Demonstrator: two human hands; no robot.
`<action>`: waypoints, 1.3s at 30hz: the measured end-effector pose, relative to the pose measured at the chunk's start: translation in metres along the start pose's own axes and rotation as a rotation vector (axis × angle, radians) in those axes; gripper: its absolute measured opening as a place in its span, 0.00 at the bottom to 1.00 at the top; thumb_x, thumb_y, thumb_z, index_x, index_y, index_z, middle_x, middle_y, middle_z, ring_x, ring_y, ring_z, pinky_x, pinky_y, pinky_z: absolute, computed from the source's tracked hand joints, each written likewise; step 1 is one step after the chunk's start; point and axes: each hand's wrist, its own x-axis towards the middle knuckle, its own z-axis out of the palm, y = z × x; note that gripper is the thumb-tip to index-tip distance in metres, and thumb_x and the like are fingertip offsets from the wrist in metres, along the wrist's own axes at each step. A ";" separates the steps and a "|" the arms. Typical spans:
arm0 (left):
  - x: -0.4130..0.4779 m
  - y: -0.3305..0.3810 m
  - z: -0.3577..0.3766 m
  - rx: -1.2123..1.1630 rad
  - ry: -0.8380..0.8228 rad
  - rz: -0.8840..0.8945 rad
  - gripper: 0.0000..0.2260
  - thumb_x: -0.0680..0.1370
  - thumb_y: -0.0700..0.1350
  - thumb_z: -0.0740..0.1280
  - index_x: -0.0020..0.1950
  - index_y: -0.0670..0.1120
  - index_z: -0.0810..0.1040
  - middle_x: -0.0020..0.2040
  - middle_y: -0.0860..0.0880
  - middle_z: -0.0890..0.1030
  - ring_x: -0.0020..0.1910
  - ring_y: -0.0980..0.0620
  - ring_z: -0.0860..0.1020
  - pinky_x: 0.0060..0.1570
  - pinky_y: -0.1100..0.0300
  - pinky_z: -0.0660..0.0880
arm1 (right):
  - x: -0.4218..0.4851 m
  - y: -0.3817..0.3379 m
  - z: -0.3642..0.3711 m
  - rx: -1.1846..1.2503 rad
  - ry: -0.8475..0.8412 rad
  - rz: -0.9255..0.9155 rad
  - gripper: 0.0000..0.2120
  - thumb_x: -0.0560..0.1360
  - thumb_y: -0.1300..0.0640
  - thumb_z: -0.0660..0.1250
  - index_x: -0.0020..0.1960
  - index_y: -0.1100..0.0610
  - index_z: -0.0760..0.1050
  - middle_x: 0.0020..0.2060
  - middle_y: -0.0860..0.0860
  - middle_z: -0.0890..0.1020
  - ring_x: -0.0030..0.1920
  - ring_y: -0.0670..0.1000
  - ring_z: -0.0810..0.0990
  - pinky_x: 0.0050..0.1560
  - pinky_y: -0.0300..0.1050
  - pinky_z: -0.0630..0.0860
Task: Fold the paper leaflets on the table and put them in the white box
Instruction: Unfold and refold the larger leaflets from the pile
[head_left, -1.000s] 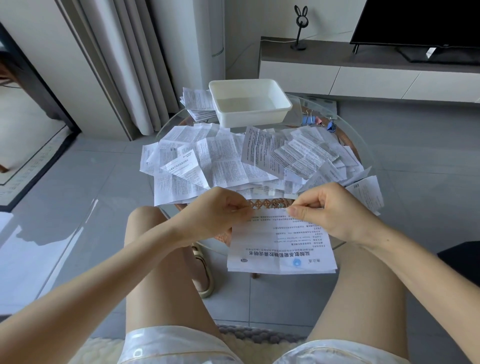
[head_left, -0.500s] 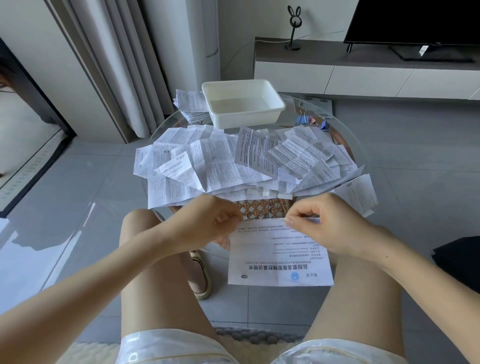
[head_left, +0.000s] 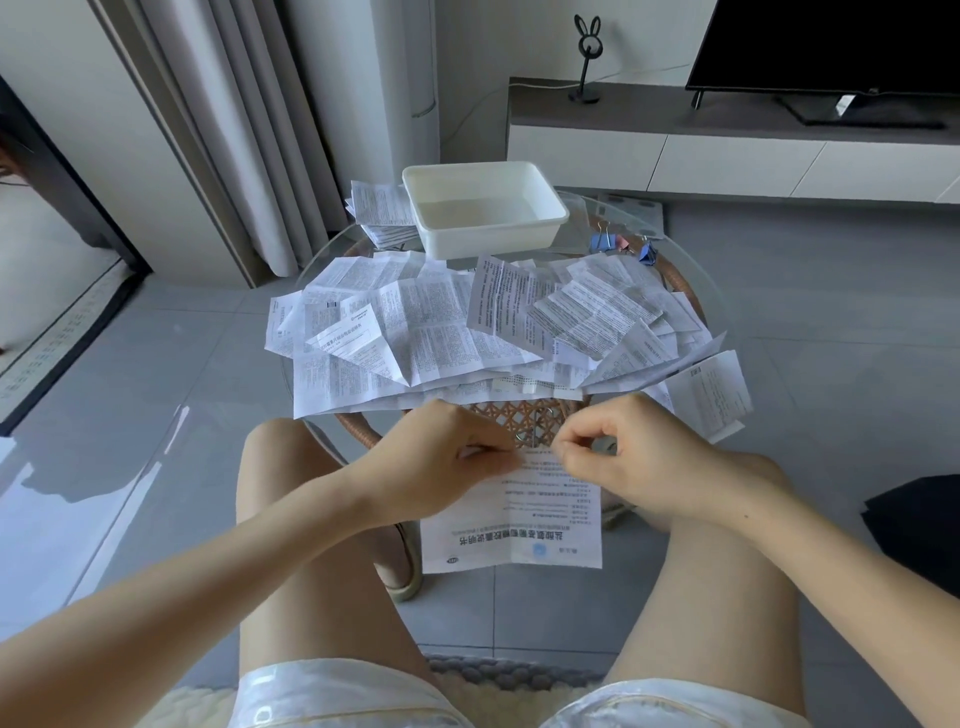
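Observation:
A white printed leaflet (head_left: 519, 525) hangs over the near edge of the round glass table (head_left: 691, 260), between my knees. My left hand (head_left: 447, 462) and my right hand (head_left: 634, 457) each pinch its top edge, fingertips close together near the middle. A heap of several unfolded leaflets (head_left: 467, 332) covers the table's middle. The white box (head_left: 483, 213) stands at the table's far side and looks empty.
A small stack of leaflets (head_left: 382, 213) lies left of the box. Coloured binder clips (head_left: 623, 244) sit to its right. Beyond stand a TV cabinet (head_left: 727, 150) and curtains (head_left: 234, 130). A sandal (head_left: 402, 566) is on the grey tile floor.
My hands have drawn closer together along the leaflet's top edge, and the sheet has come down toward me and now looks narrower.

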 end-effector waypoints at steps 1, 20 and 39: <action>-0.003 -0.001 0.000 -0.011 -0.012 -0.010 0.15 0.75 0.52 0.62 0.38 0.41 0.78 0.32 0.47 0.76 0.34 0.48 0.70 0.36 0.57 0.68 | -0.002 0.001 -0.001 0.000 -0.009 0.006 0.08 0.73 0.62 0.66 0.37 0.60 0.80 0.35 0.50 0.83 0.39 0.49 0.80 0.44 0.43 0.75; -0.017 -0.005 0.044 -0.825 0.310 -0.760 0.05 0.77 0.34 0.62 0.51 0.40 0.75 0.44 0.45 0.84 0.41 0.49 0.83 0.43 0.55 0.81 | -0.019 0.058 0.067 -0.549 0.215 -0.450 0.18 0.70 0.56 0.60 0.56 0.55 0.82 0.54 0.50 0.83 0.56 0.50 0.81 0.61 0.56 0.73; -0.038 -0.059 0.043 -0.019 0.075 0.280 0.14 0.74 0.35 0.67 0.58 0.46 0.82 0.62 0.53 0.79 0.69 0.53 0.70 0.71 0.42 0.59 | 0.012 0.064 0.053 -0.211 0.398 -0.023 0.25 0.72 0.56 0.72 0.27 0.48 0.57 0.23 0.45 0.63 0.29 0.45 0.66 0.31 0.39 0.61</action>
